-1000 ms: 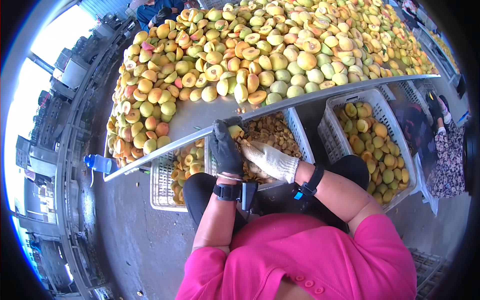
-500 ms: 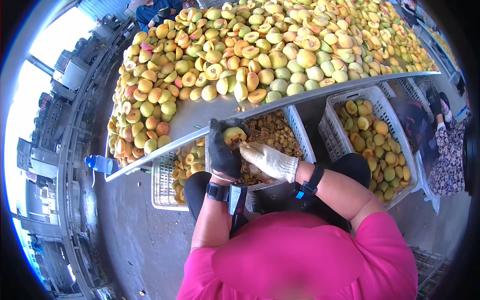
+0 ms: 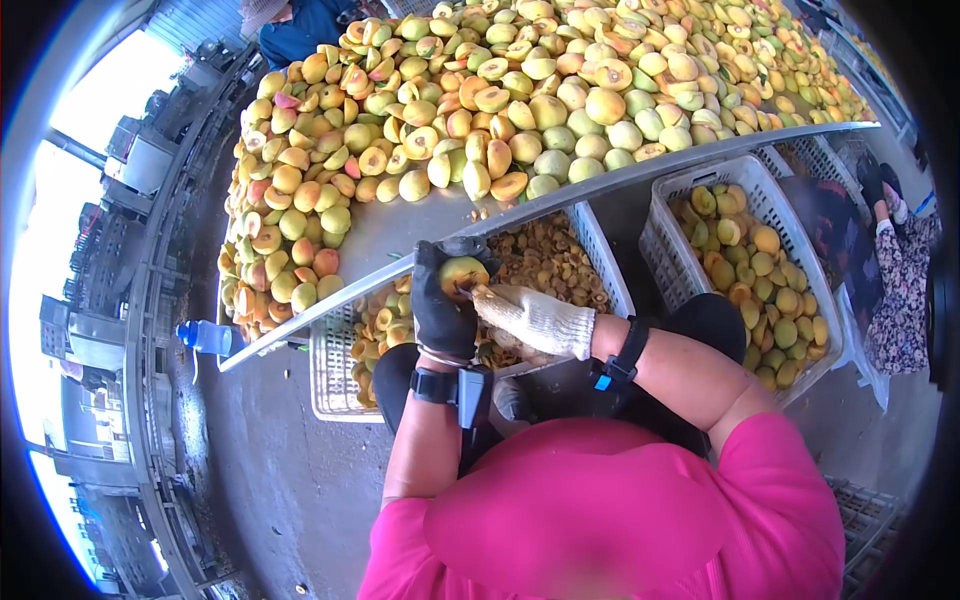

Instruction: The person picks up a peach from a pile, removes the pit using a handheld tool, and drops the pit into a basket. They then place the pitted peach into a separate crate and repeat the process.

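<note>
My left hand (image 3: pixel 440 305), in a black glove, is closed around a yellow peach (image 3: pixel 463 274) with a dark reddish patch on the side toward my other hand. My right hand (image 3: pixel 530 318), in a white knitted glove, is closed with its fingertips against that patch. Whatever it grips is too small and hidden to make out. Both hands are over a crate of brown peach pits (image 3: pixel 556 262), just below the metal edge of the sorting table (image 3: pixel 385 232).
Halved and whole peaches (image 3: pixel 560 110) are heaped on the table. White crates of peaches stand at left (image 3: pixel 335 370) and right (image 3: pixel 660 250). A blue-capped bottle (image 3: pixel 208 337) hangs by the table corner. Other people sit at the far left (image 3: pixel 300 35) and right (image 3: pixel 900 310).
The view has shifted slightly. The peach sits a little differently in my left hand, its cut side less visible; my right fingertips stay against it.
</note>
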The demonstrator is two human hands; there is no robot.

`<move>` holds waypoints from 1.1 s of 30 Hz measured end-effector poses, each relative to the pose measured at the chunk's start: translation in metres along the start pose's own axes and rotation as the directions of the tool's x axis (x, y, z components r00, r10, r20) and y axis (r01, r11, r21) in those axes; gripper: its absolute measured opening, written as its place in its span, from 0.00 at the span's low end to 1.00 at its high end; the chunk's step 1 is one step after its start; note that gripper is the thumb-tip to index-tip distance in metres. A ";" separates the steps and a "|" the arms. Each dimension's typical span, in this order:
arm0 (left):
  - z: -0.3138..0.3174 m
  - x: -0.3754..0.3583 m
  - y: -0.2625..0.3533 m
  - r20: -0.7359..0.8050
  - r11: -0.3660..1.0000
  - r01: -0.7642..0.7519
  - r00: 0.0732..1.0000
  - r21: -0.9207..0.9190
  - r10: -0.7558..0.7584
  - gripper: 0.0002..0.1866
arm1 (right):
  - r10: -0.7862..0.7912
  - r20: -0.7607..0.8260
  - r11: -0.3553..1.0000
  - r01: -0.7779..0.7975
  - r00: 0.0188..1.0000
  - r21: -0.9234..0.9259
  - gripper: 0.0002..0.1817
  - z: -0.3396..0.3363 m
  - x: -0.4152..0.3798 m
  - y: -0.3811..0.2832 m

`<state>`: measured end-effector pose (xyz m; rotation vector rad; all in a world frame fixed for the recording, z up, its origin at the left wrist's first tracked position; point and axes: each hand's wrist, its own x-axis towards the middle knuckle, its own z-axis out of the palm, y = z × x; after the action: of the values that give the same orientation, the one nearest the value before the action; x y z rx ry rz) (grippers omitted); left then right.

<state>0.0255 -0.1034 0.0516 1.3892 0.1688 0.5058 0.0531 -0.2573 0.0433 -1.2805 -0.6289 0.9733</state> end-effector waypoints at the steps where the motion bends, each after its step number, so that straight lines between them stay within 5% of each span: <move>1: -0.003 0.000 -0.006 -0.012 0.990 -0.064 0.998 0.127 0.066 0.22 | -0.070 -0.028 0.997 0.069 0.997 -0.035 0.22 0.003 0.004 0.008; 2: 0.001 -0.001 -0.001 -0.024 0.959 -0.122 0.991 0.254 0.133 0.22 | -0.142 -0.054 0.988 0.138 0.988 -0.071 0.22 0.006 0.005 0.006; 4: 0.012 -0.008 0.011 -0.065 0.971 -0.085 0.993 0.225 0.102 0.21 | 0.128 0.007 0.979 -0.128 0.992 0.159 0.21 0.003 -0.005 -0.001; 7: -0.004 -0.002 -0.003 0.044 0.988 0.085 0.996 -0.127 -0.080 0.22 | 0.194 0.068 0.909 -0.206 0.979 0.363 0.20 0.006 -0.013 -0.017; 8: -0.003 0.001 0.010 0.161 0.765 0.321 0.946 -0.559 -0.280 0.22 | 0.167 0.072 0.893 -0.182 0.983 0.411 0.20 0.007 -0.014 -0.018; 10: -0.008 -0.001 0.010 0.223 0.848 0.298 0.950 -0.439 -0.218 0.23 | 0.185 0.199 0.900 -0.247 0.962 0.359 0.20 -0.004 -0.011 -0.011; 12: -0.016 0.007 0.012 0.290 0.818 0.423 0.899 -0.390 -0.327 0.22 | 0.270 0.269 0.914 -0.334 0.924 0.229 0.21 -0.017 -0.008 -0.015; 14: -0.010 0.003 0.029 0.281 0.977 0.212 0.936 0.032 -0.212 0.22 | 0.179 0.189 0.949 -0.220 0.966 0.225 0.22 -0.008 -0.011 -0.017; 16: -0.010 0.008 0.033 0.366 0.979 0.153 0.910 0.137 -0.193 0.19 | 0.173 0.163 0.942 -0.211 0.971 0.261 0.22 0.001 -0.014 -0.020; 18: -0.006 0.004 0.021 0.237 0.939 -0.157 0.968 0.306 0.085 0.18 | 0.193 0.131 0.934 -0.223 0.972 0.278 0.23 0.008 -0.015 -0.020; 20: 0.004 -0.010 0.022 0.174 0.930 -0.258 0.960 0.260 0.218 0.17 | 0.211 0.124 0.943 -0.235 0.970 0.233 0.22 0.008 -0.015 -0.022; 22: 0.001 -0.013 0.004 0.017 0.989 -0.117 0.993 0.087 0.115 0.19 | 0.229 0.106 0.953 -0.245 0.968 0.177 0.22 0.009 -0.019 -0.029; 24: 0.009 -0.016 0.010 -0.019 0.953 0.087 0.995 -0.292 -0.097 0.24 | 0.226 0.079 0.964 -0.235 0.971 0.122 0.22 0.009 -0.018 -0.027; 27: 0.016 -0.015 0.013 -0.042 0.964 -0.162 0.984 0.210 0.174 0.28 | 0.189 0.057 0.974 -0.194 0.980 0.114 0.22 0.010 -0.008 0.000; 28: 0.016 -0.014 0.015 -0.014 0.961 -0.182 0.982 0.210 0.189 0.28 | 0.185 0.067 0.971 -0.192 0.981 0.141 0.22 0.009 -0.005 0.005; 31: 0.006 -0.008 0.011 0.070 0.965 0.165 0.986 -0.203 -0.154 0.29 | 0.236 0.120 0.944 -0.257 0.964 0.206 0.23 0.006 -0.010 -0.004; 33: 0.009 -0.012 0.018 0.045 0.968 0.174 0.985 -0.180 -0.168 0.29 | 0.247 0.120 0.946 -0.266 0.961 0.183 0.23 0.007 -0.012 -0.007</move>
<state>0.0143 -0.1151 0.0689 1.1893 0.2111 0.3478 0.0432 -0.2640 0.0535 -1.1612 -0.4308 1.2869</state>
